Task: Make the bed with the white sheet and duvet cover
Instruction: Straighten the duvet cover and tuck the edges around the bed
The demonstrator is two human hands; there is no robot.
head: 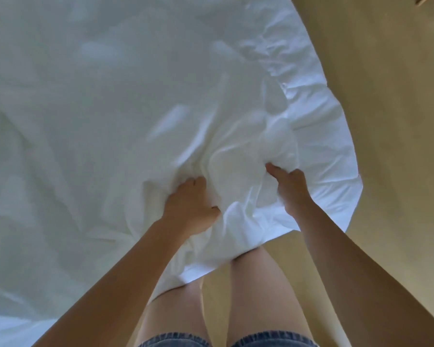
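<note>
Left hand (191, 204): fingers curled down into a fold, thumb tucked into the cloth on its inner side; it grips a bunch of white bedding (135, 108).
Right hand (290, 190): thumb laid forward on top, the other fingers hidden under the cloth; it grips a second bunch, near the left hand but apart from it.
Between the hands: a soft, puffed mound of cloth, deeply creased, with folds running out from both grips.

White bedding: thin, matte woven cloth, wrinkled all over. It fills the left and centre of the view and covers the bed, whose surface is wholly hidden. Whether the gripped layer is the sheet or the duvet cover cannot be told. The far part is blurred. The left and top edges are cut off by the frame.

Edge: the cloth ends in a rounded, ruffled border on the right, overhanging the floor (386, 121), and a loose flap drapes onto the bare legs (258, 291).
Floor: plain tan surface, open to the right and between the legs.
Denim shorts (176, 340): blue, frayed hem, cut off at the bottom.
Wooden object (421, 0): top right corner, mostly out of frame, unidentifiable.
</note>
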